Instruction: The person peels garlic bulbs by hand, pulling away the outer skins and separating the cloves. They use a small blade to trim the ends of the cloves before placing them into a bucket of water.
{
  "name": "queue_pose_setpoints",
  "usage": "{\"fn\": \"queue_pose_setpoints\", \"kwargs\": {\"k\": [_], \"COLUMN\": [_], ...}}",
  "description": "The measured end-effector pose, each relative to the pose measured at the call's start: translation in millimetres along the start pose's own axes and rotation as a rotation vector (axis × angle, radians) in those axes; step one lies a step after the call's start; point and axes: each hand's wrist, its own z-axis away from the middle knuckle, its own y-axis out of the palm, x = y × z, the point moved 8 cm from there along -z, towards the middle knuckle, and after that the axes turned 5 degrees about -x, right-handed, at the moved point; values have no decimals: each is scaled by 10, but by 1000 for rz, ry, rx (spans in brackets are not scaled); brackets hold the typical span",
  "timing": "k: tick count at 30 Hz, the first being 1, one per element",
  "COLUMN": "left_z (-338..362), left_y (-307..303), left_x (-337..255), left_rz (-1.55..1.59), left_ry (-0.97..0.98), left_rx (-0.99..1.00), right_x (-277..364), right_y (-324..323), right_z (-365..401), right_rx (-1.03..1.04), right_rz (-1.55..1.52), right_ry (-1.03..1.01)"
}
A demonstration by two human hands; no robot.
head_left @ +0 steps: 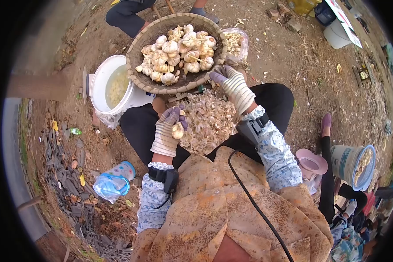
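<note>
The left hand (167, 133), in a striped glove, is closed around a garlic bulb (177, 130), pinching it between thumb and fingers over the person's lap. Nearer than that, on the ground to the left, a plastic jar (116, 179) with a blue rim lies on its side beside a patch of dark chips. On the near right, beside another seated person, stands a pale bucket (348, 162) holding small pale pieces, with a pink hat (312, 162) next to it.

Just right of the held bulb, a heap of papery garlic skins (209, 120) fills the lap between the dark trouser legs. Beyond the heap, the right hand (233, 85), also gloved, reaches to the near edge of a woven basket (137, 50). Its fingers are curled there, but it is not clear whether they grip anything.

The basket holds a pile of whole garlic heads (179, 48). To its left, touching it, a white bucket (99, 76) contains peeled cloves. On the basket's far right sits a clear plastic bag (236, 42) of cloves. Farthest off, another person's dark trouser leg (126, 15) shows behind the basket.
</note>
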Motion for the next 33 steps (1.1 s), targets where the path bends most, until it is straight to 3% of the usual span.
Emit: {"fn": "queue_pose_setpoints", "kwargs": {"k": [2,8,12,14,16,19,23,28,33], "left_z": [-55,70,144,136,118,86,112,91,97], "left_y": [-27,213,306,222,185,93,87,28,16], "left_x": [49,-51,-60,-52,-43,-68,-84,-94,-7], "left_rz": [17,-267,-321,-293,49,86,8,-119,1], "left_ry": [-4,176,138,115,2,-6,44,82,-37], "left_rx": [-3,-71,104,86,132,109,39,29,19], "right_x": [174,-127,-113,-151,-143,-129,-57,-169,-116], "right_y": [374,749,732,748,742,742,872,907,909], "right_z": [604,957,990,1041,1088,1086,1110,1102,1148], "right_rx": [209,305,311,323,364,352,349,335,416], "right_rz": [4,-184,-354,-356,-384,-255,162,161,316], "right_ry": [204,281,362,411,436,363,-63,-122,-181]}}
